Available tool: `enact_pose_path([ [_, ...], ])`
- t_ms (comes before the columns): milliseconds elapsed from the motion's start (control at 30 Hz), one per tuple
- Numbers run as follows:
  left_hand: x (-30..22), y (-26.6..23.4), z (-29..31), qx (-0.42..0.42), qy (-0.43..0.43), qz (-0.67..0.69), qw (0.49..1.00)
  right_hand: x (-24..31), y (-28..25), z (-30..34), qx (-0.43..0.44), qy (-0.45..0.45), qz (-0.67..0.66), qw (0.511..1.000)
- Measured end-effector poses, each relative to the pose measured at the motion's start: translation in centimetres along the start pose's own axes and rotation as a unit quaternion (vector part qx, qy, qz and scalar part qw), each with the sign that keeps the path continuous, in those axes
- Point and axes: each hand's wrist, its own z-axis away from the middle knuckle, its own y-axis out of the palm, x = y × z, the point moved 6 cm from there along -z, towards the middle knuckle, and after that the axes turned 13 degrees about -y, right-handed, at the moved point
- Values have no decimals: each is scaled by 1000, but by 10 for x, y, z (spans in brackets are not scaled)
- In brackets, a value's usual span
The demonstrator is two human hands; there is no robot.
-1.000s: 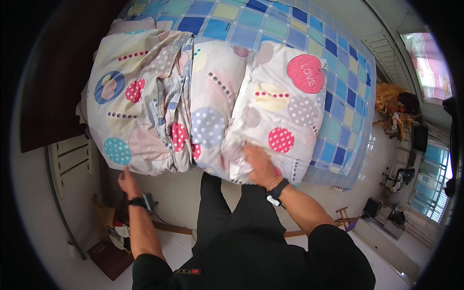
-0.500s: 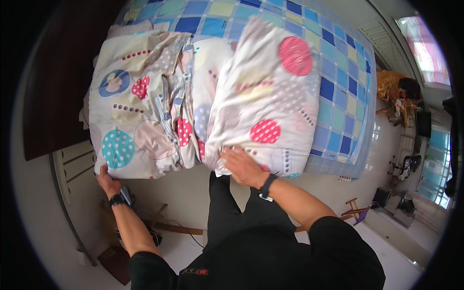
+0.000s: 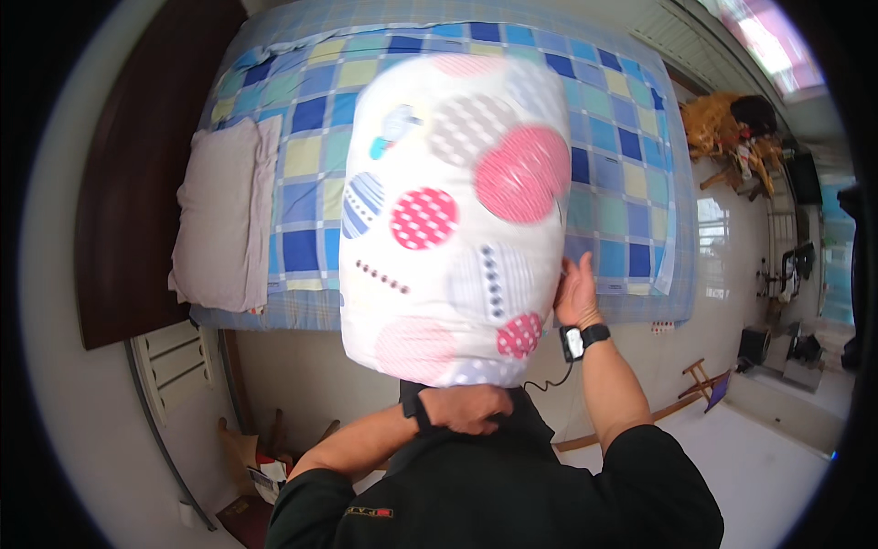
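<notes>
A thickly folded quilt (image 3: pixel 430 293), white with pink, red, grey and blue round patches, fills the middle. Its near end juts past the bed's front edge toward my body. My right hand (image 3: pixel 576 291) clasps the quilt's right side, with some fingers hidden against it. At the near end, my left hand (image 3: pixel 471 409) reaches across my front with curled fingers touching the lower edge; the grip itself is partly hidden. The bed sheet (image 3: pixel 622 183), checked in blue, green and yellow, lies beneath and around the quilt.
A pinkish-grey pillow (image 3: pixel 219 215) lies at the bed's left end by a dark headboard (image 3: pixel 128 174). A small wooden stool (image 3: pixel 704 382) stands on the floor at right. A cluttered chair (image 3: pixel 732 137) is beyond the bed's right end. A cable hangs by my right wrist.
The quilt has been gathered from the left into one bundle at centre, uncovering the pillow and sheet. My left hand came right to its near end; my right moved to its right side.
</notes>
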Motion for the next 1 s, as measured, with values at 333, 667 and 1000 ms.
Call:
enact_pose_path([
  [333,188,-99,152,-694,-466,47,546,92,48,-60,60,-267,233,933],
  [667,255,-62,68,-515,-378,231,733,71,-53,-114,-174,-143,521,823],
  [1000,209,-88,92,-455,-475,135,741,87,88,2,161,-397,695,578],
])
